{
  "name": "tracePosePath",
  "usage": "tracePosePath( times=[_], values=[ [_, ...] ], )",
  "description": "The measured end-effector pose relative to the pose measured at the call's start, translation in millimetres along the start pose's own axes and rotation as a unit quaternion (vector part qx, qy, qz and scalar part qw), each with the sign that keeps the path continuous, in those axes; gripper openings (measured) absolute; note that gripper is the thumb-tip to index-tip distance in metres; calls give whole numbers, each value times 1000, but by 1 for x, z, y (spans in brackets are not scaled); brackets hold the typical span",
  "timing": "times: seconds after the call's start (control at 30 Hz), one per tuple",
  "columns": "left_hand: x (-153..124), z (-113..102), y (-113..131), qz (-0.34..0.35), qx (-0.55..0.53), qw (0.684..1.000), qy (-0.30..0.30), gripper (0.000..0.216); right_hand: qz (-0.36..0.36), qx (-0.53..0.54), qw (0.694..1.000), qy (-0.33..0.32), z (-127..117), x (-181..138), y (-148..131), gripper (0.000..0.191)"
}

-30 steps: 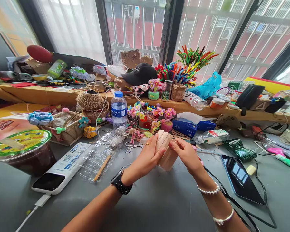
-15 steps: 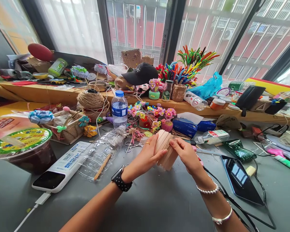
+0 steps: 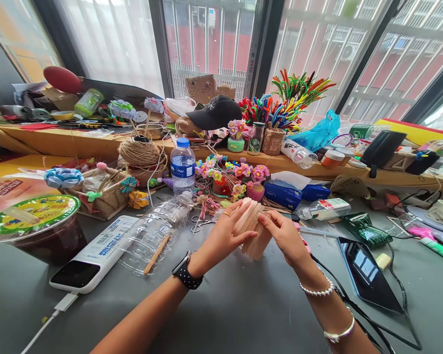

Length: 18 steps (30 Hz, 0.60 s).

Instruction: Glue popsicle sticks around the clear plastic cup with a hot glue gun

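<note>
Both hands hold a small holder made of wooden craft sticks [image 3: 254,230] just above the grey table [image 3: 229,305], at the middle of the view. My left hand [image 3: 221,236], with a ring and a black watch, wraps round its left side with the thumb on the sticks. My right hand [image 3: 286,236], with bracelets on the wrist, pinches the right side of the sticks between thumb and fingers.
A cut clear plastic bottle [image 3: 153,236] with a wooden stick lies to the left beside a white power bank [image 3: 92,255]. Scissors [image 3: 199,223], a water bottle [image 3: 182,167], pipe-cleaner flowers [image 3: 236,177] and twine [image 3: 140,155] stand behind. A black phone [image 3: 367,273] and cables lie right.
The left hand has slid a little lower and turned on the stick holder. The right hand stays pinched on it.
</note>
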<state>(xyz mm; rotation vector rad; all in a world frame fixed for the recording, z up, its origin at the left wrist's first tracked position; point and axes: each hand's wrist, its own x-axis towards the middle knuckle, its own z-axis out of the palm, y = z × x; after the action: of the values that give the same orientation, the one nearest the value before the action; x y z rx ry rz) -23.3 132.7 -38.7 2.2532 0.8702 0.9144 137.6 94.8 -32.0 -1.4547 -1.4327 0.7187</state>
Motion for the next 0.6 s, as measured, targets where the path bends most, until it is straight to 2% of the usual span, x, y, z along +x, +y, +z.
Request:
tracePosePath(
  times=[0.23,0.6],
  values=[
    [0,4,-6,59,26,998,3,42,11,11,1000,-3,1,0,2,37],
    [-2,5,-4,82,19,996,43,38,10,1,1000,0,2,-1,-1,37]
  ],
)
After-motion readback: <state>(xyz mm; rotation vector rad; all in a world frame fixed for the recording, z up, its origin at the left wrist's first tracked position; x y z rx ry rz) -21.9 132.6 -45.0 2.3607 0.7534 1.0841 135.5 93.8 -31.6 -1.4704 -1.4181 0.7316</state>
